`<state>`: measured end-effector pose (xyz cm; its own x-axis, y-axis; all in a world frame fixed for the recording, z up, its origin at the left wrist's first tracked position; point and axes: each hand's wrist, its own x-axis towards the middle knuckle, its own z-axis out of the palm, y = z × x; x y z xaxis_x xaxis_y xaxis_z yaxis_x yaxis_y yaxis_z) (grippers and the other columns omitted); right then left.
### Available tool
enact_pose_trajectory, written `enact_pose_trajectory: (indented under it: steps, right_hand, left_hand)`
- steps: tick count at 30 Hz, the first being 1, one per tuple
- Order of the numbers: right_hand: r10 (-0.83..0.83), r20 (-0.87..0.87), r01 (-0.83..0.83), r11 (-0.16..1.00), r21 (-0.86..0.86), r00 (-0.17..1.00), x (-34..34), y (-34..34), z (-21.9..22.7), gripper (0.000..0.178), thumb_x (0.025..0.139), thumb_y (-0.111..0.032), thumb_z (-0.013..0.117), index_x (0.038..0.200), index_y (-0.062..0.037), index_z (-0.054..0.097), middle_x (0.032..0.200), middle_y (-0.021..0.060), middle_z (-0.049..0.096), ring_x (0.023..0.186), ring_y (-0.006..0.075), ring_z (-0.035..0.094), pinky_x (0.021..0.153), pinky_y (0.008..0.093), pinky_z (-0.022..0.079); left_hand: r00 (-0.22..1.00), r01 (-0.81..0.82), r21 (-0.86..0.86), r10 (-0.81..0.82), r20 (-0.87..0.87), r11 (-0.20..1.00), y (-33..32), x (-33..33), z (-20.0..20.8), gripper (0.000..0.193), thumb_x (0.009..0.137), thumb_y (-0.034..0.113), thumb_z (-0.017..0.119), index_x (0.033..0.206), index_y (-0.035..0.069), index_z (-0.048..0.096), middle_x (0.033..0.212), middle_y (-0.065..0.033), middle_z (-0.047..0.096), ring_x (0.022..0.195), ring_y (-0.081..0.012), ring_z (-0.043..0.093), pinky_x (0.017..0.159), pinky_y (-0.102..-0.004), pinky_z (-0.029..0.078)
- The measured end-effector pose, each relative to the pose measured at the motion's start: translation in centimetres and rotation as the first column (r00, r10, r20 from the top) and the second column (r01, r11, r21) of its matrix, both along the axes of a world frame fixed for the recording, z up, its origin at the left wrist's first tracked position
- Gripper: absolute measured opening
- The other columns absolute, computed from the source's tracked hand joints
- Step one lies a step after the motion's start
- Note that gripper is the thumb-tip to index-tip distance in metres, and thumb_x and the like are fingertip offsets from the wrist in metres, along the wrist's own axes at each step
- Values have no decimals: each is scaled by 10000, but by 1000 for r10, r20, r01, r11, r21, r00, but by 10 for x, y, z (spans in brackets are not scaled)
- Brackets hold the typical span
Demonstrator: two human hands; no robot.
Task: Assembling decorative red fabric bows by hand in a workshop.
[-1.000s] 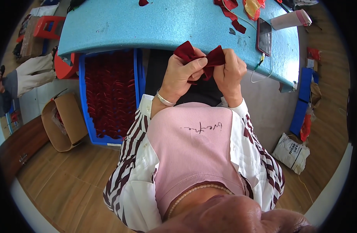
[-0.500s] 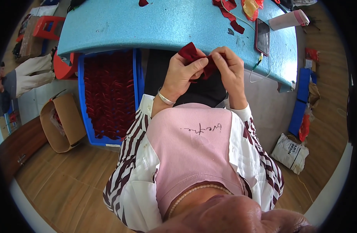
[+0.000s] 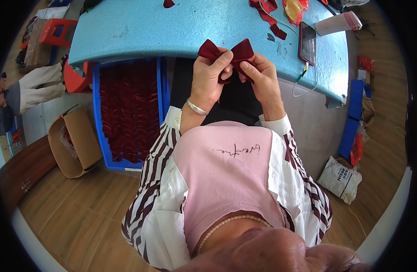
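A dark red velvet bow is held between my two hands, just off the near edge of the blue table. Its two upper loops spread out to left and right, and darker red parts hang below between the hands. My left hand, with a silver bangle at the wrist, pinches the bow's left part near its middle. On the right part, the thumb and fingers of my right hand are closed. The fingers partly cover the bow's centre.
Left of my lap stands a blue crate filled with rows of dark red bows. Across the table lie red fabric scraps, a phone on a cable and a pink-white roll. A cardboard box sits lower left; another person stands at far left.
My hands have drawn closer together. The bow has turned, so both upper loops now show spread above my fingers, where before only the left one stood out.
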<state>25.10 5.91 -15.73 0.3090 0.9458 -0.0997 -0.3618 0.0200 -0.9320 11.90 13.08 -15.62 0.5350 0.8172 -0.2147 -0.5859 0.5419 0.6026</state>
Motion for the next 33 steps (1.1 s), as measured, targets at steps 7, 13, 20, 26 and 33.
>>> enact_pose_trajectory:
  steps: [7, 13, 20, 26, 33]
  right_hand:
    - [-56, 214, 82, 990, -114, 975, 5, -7, -14, 155, 913, -135, 638, 847, 5, 648, 649, -13, 583, 532, 52, 476, 494, 204, 374]
    - [-71, 427, 222, 922, -316, 902, 19, 17, -10, 255, 944, -204, 591, 773, -18, 624, 555, -4, 544, 432, 70, 507, 389, 200, 329]
    - [-35, 491, 257, 883, -392, 870, 23, 46, -28, 270, 933, -203, 592, 768, 5, 641, 549, 21, 569, 408, 87, 531, 370, 202, 360]
    - [182, 623, 153, 882, -445, 761, 45, 57, -43, 250, 907, -178, 616, 755, 16, 657, 542, 37, 584, 406, 96, 527, 388, 227, 386]
    - [-138, 943, -75, 983, 168, 303, 53, 168, -15, 195, 790, -112, 710, 956, -25, 654, 830, 91, 650, 797, 208, 626, 608, 303, 482]
  left_hand:
    - [984, 26, 11, -24, -176, 1000, 17, 18, -8, 158, 886, 117, 683, 924, 0, 585, 746, -44, 605, 565, -106, 569, 451, -210, 407]
    - [590, 181, 718, 510, -626, 672, 50, 8, -28, 274, 901, 88, 613, 1125, -27, 507, 897, -143, 646, 677, -210, 655, 579, -326, 514]
    - [558, 495, 869, 765, -322, 4, 45, 26, -40, 379, 818, 84, 651, 1165, -42, 565, 1143, -187, 593, 1110, -353, 567, 922, -430, 476]
    - [541, 542, 840, 781, -312, -39, 67, 32, -78, 475, 783, 106, 671, 1202, -83, 554, 1287, -213, 540, 1229, -361, 506, 998, -422, 447]
    - [550, 543, 839, 769, -327, -31, 92, 23, -81, 469, 778, 82, 651, 1206, -88, 564, 1282, -212, 546, 1206, -362, 518, 984, -427, 449]
